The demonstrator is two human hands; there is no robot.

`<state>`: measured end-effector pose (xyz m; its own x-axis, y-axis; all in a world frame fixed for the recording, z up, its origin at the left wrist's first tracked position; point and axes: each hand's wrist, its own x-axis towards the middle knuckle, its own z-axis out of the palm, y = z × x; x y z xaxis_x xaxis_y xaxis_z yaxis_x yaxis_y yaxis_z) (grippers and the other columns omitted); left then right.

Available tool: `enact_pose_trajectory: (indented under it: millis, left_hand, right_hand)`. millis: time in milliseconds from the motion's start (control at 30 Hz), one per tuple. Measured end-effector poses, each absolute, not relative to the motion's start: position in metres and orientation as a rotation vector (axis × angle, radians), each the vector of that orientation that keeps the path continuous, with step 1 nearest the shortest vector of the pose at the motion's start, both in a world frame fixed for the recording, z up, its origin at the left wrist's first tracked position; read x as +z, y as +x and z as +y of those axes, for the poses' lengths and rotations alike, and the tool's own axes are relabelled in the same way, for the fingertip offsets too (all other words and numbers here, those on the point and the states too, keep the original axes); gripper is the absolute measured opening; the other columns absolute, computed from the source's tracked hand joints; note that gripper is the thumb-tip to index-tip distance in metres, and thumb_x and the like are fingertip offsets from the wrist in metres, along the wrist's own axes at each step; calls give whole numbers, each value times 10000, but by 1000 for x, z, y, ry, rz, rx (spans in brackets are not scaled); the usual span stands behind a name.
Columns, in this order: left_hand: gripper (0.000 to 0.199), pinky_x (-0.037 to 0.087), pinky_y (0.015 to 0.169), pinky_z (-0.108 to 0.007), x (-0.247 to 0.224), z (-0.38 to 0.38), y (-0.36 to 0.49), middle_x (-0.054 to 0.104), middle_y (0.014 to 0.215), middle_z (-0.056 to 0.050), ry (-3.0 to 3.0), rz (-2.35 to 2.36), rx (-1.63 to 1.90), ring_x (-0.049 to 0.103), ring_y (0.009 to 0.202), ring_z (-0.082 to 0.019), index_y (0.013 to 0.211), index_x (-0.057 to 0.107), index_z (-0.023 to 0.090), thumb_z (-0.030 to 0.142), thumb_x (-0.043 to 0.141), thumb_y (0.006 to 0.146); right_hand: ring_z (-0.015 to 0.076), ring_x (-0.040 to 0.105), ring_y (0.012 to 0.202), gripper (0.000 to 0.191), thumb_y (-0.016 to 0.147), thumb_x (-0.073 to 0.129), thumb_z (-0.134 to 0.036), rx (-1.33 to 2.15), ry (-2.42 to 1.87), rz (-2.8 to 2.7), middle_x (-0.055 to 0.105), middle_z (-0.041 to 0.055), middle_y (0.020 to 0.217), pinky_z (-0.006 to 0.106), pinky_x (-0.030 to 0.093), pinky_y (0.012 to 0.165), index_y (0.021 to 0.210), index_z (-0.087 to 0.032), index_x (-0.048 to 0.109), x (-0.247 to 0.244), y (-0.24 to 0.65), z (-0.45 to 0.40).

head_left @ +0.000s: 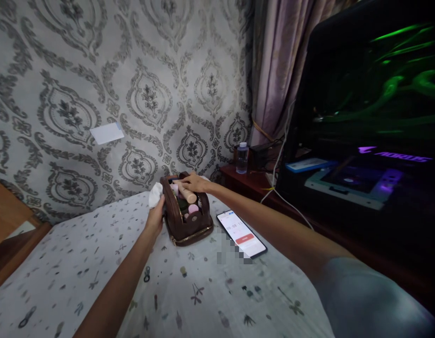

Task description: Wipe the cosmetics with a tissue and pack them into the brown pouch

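A brown bag [189, 233] stands unzipped on the patterned sheet, with several cosmetic items inside. My left hand [156, 217] rests against the bag's left side, its fingers mostly hidden behind the edge. At the top of the bag my right hand [196, 182] has its fingers closed on a beige tube [186, 193], which lies slanted over the other items. A round pink item [193, 209] sits near the bag's front. White cloth or tissue [156, 195] is beside my left hand. To the right of the bag lies a phone [238, 230] with its screen lit.
A clear bottle [242, 159] stands on a dark red table [234, 177] at the back right. A white cable [291, 205] runs down beside the large black computer case [344, 117]. Wooden furniture [13, 220] is at the far left.
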<state>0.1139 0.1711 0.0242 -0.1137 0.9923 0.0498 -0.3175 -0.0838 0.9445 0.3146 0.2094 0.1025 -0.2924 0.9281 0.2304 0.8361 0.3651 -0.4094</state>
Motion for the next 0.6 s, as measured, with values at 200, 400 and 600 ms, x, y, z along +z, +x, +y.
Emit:
enact_pose_trajectory:
  millis: [200,400,600]
  left_hand:
    - [491,482,1039,-372,26,170,114,641,1379,-42,956,1009,1464,575,1290,-253,1280,650,261,411,755,824]
    - [522,495,1023,-371,24,174,112,723,1232,-74,977,997,1473,632,1209,-249,1273,653,228,420,775,804]
    - [467,493,1031,-362,24,173,113,710,1256,-72,982,1024,1481,618,1231,-242,1224,678,220,434,755,816]
  right_hand:
    - [333,614,1115,407,930,526,-446,305,-1616,-2253,720,153,1107,370,482,943,994,-137,782,102,309,211]
    - [322,554,1203,355,932,530,-420,316,-1586,-2254,722,121,1079,364,452,997,999,-182,786,102,309,208]
    - [306,562,1201,370,942,535,-441,360,-1540,-2132,720,117,1069,357,426,1026,960,-166,781,96,307,208]
